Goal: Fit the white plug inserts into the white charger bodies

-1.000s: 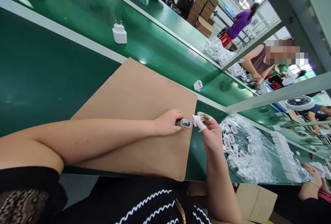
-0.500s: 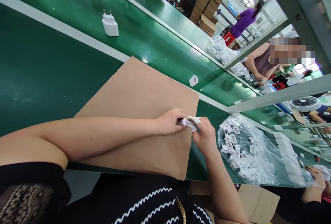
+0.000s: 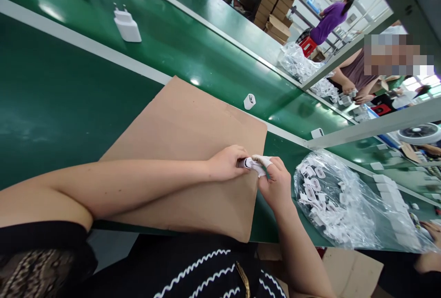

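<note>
Head view: left hand (image 3: pixel 228 162) holds a white casing (image 3: pixel 246 163), any lettering hidden.

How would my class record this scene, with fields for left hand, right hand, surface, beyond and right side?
Left hand: left hand grips a white housing
Right hand: right hand, at the housing's end; anything pinched is hard to make out
Surface: cardboard sheet on a green bench
Beyond: two-pin white plug; small white case
Right side: clear plastic bag with white parts
</note>
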`<state>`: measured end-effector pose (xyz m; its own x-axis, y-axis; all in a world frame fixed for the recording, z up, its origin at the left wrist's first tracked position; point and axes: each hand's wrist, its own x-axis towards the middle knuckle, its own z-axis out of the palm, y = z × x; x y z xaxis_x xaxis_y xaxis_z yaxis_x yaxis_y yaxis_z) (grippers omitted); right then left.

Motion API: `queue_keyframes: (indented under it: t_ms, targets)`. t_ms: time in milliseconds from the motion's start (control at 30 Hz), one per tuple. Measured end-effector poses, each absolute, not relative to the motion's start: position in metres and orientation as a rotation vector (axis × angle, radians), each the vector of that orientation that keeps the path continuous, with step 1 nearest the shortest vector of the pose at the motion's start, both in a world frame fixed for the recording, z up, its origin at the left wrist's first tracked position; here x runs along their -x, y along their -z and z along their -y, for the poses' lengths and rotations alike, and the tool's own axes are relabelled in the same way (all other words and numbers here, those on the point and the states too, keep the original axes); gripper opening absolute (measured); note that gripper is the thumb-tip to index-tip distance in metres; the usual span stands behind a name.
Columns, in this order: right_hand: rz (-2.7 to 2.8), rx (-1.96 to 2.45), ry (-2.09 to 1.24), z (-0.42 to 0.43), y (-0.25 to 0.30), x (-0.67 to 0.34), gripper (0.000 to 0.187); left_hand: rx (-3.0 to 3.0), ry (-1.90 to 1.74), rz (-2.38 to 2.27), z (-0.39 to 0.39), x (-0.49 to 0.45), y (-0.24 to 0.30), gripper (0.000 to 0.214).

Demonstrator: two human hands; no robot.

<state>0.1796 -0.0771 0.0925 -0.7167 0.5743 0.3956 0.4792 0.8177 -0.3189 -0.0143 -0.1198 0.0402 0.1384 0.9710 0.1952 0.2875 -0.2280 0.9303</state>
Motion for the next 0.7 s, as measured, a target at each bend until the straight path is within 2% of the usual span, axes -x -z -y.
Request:
queue_keyframes:
  t_ms: [367, 700]
  targets:
    - [2.563, 0.808, -0.224, 0.076, -0.088, -0.176, 0.048, -1.653, -1.153, -1.218, 0.119, 0.015, -0.038, 0.015]
    - [2.391, 0.978, -0.278, 0.085, -0.068, -0.175, 0.050, -1.677, -1.099, -1.318, 0.120, 0.008, -0.037, 0.020]
